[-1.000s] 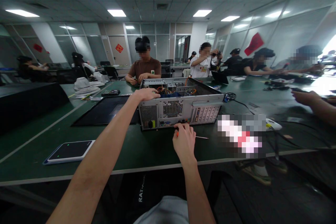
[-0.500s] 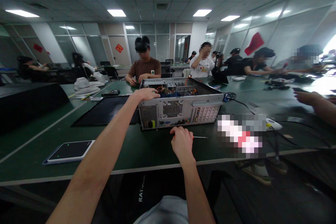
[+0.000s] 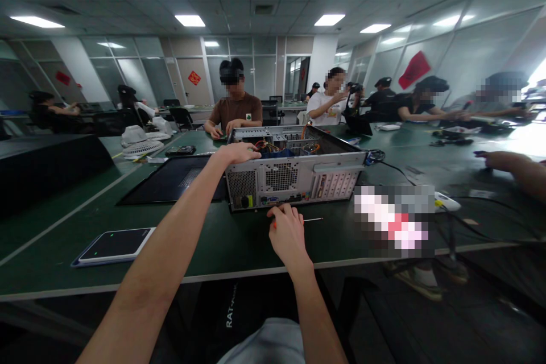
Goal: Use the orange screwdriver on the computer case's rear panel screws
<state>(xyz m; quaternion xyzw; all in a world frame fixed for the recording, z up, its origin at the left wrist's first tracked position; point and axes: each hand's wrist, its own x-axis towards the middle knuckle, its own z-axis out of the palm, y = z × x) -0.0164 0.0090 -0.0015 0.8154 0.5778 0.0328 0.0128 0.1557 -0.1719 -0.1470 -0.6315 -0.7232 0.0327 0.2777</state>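
Computer case (image 3: 305,175) holds wires (image 3: 263,144), left hand (image 3: 239,153) on its rim.

Computer case (image 3: 294,179) on table (image 3: 205,244); panel (image 3: 170,182) left; screwdriver (image 3: 313,219) before case; flat device (image 3: 117,243) front-left; cables (image 3: 375,157) right.

Room dim overall, lit by rectangular white ceiling panels (image 3: 190,20). Strong white glare at right edge washes out the far end of the long dark-green table (image 3: 522,136). Wide-angle stretching bends the outer edges. Faces pixelated; coarse mosaic covers a patch of tabletop. Shadow deep beneath the table.
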